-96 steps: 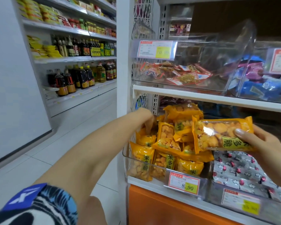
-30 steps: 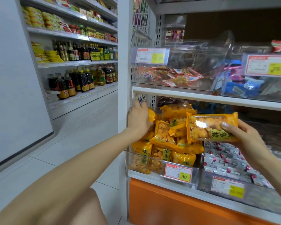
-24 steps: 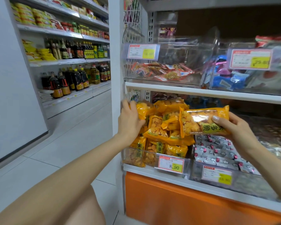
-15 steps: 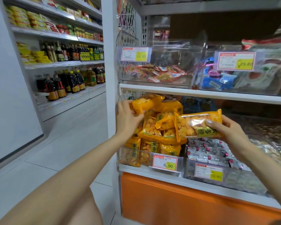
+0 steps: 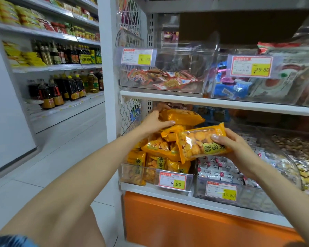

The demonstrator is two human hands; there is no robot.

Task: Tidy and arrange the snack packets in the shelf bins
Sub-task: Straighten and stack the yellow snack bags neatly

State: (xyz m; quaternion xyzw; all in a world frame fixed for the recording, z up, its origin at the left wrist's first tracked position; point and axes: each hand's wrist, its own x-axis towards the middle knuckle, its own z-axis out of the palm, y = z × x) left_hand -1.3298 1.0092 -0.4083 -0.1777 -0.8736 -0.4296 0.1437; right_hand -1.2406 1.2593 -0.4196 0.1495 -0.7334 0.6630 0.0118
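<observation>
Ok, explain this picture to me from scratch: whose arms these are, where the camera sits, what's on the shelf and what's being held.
There is no machine here. A person wears one wide-angle camera on the head, so you look forward and down along their bare arms at a shop shelf. The left hand grips the top packet of a heap of orange snack packets piled in a clear bin that carries an 8.90 price tag. The right hand holds a second orange packet sideways in front of that heap. The bin beside it holds silver packets; a bin on the shelf above holds red packets. Bottles line the shelves along the aisle on the left.
</observation>
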